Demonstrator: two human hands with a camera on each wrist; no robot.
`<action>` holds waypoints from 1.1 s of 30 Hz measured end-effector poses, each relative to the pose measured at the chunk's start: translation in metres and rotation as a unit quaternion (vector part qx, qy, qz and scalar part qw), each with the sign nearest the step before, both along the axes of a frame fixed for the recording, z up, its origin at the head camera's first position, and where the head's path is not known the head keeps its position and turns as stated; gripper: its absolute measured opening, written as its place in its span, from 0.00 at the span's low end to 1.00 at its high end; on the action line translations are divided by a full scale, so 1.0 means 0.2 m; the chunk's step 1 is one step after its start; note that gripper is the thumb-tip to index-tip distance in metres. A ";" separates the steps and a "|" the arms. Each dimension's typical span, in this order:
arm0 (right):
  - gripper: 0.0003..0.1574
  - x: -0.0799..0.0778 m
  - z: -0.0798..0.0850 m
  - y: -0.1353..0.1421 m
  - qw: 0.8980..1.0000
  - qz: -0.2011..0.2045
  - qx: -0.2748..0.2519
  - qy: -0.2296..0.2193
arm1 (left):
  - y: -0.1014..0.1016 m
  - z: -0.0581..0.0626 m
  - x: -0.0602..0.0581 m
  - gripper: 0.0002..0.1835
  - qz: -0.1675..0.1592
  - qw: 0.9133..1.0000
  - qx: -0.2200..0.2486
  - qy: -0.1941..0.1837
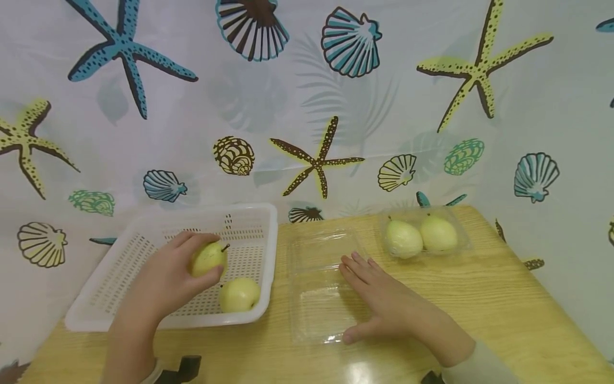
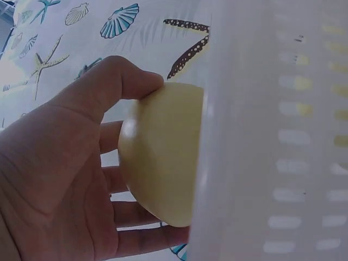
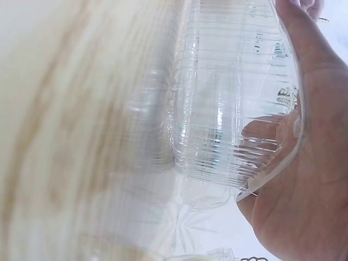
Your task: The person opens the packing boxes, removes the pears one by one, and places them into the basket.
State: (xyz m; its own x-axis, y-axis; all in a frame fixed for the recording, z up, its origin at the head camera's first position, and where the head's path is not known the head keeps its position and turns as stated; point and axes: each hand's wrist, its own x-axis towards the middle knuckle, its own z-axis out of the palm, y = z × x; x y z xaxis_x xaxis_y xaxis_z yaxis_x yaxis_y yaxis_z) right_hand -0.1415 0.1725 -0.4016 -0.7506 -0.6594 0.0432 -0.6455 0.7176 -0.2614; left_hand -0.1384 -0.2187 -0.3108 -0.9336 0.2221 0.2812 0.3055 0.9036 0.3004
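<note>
My left hand (image 1: 165, 280) grips a yellow-green pear (image 1: 209, 260) over the white plastic basket (image 1: 272, 256), thumb on one side and fingers on the other. In the left wrist view the pear (image 2: 163, 155) shows partly behind the basket wall (image 2: 239, 163). A second pear (image 1: 240, 295) lies inside the basket, near its front right corner. On the table, an open clear plastic clamshell box (image 1: 314, 314) lies right of the basket. My right hand (image 1: 384, 301) is at its right edge, fingers extended; in the right wrist view some fingers show through the clear wall (image 3: 234, 109).
Another clear box (image 1: 462, 234) holding two pears (image 1: 404, 239) stands at the back right of the wooden table (image 1: 503, 309). Behind the table hangs a white cloth (image 1: 268, 106) printed with starfish and shells.
</note>
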 end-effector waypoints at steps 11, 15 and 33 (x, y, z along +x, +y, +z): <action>0.79 0.00 0.00 0.01 1.000 0.001 -0.003 0.000 | -0.14 -0.03 -0.03 0.25 -0.006 0.995 -0.018 -0.101; 0.79 -0.01 0.00 0.01 1.000 -0.001 -0.003 -0.001 | -0.17 -0.06 -0.03 0.25 -0.018 0.990 -0.015 -0.136; 0.80 -0.01 0.00 0.00 1.000 -0.004 -0.004 -0.011 | -0.19 -0.17 -0.07 0.24 -0.034 0.969 -0.013 -0.245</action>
